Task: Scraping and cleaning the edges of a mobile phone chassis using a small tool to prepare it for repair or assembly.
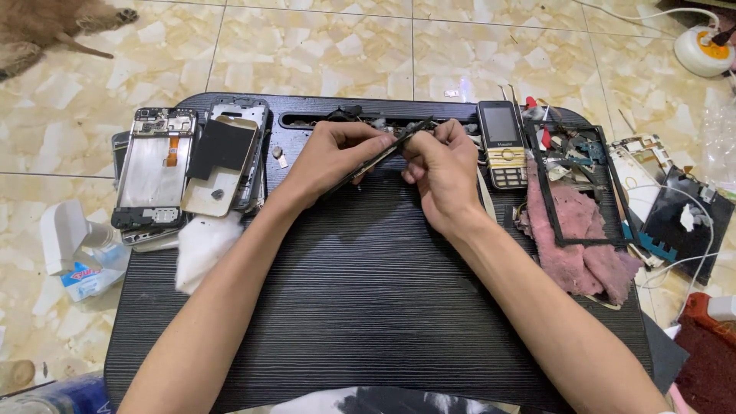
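My left hand [330, 157] and my right hand [438, 175] meet over the far middle of a black ribbed lap table [360, 307]. Both grip a thin black phone part [381, 157], seen edge-on and tilted, its upper end toward the right hand. The right hand's fingers pinch near its top end, and I cannot tell if they hold a small tool there. A groove [307, 120] along the table's far edge lies just behind the hands.
Opened phone frames [153, 172] and a back cover [222, 165] lie at the left with white cloth [201, 249]. A keypad phone [502, 144], a black frame [571, 188], pink cloth [579, 245] and loose parts [675, 218] sit right. An animal [46, 27] lies on the tiled floor.
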